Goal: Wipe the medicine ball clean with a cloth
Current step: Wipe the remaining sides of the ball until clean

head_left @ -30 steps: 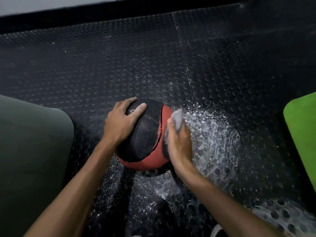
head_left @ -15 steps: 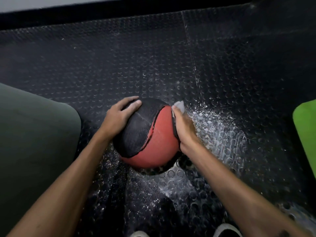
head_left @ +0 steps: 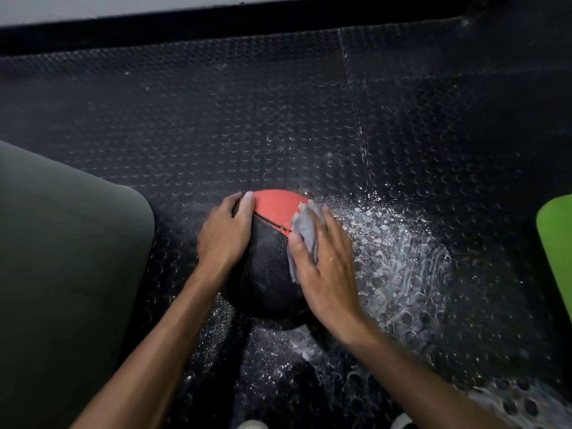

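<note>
A red and black medicine ball (head_left: 266,261) sits on the studded black rubber floor (head_left: 278,119). Its black panel faces up and the red panel lies on the far side. My left hand (head_left: 224,235) rests on the ball's left side with fingers curved over the top. My right hand (head_left: 325,261) lies flat on the ball's right side and presses a grey cloth (head_left: 305,230) against it, thumb and fingers spread over the cloth. Part of the cloth sticks out beyond my fingertips.
A dark green mat (head_left: 62,258) lies at the left and a bright green mat (head_left: 557,243) at the right edge. White powdery speckles (head_left: 396,258) cover the floor right of the ball. A dark baseboard and wall (head_left: 216,23) run along the far side.
The ball has turned, so the black panel now faces up and the red has moved to the far side. My right hand slid with the cloth from the far right onto the upper right side.
</note>
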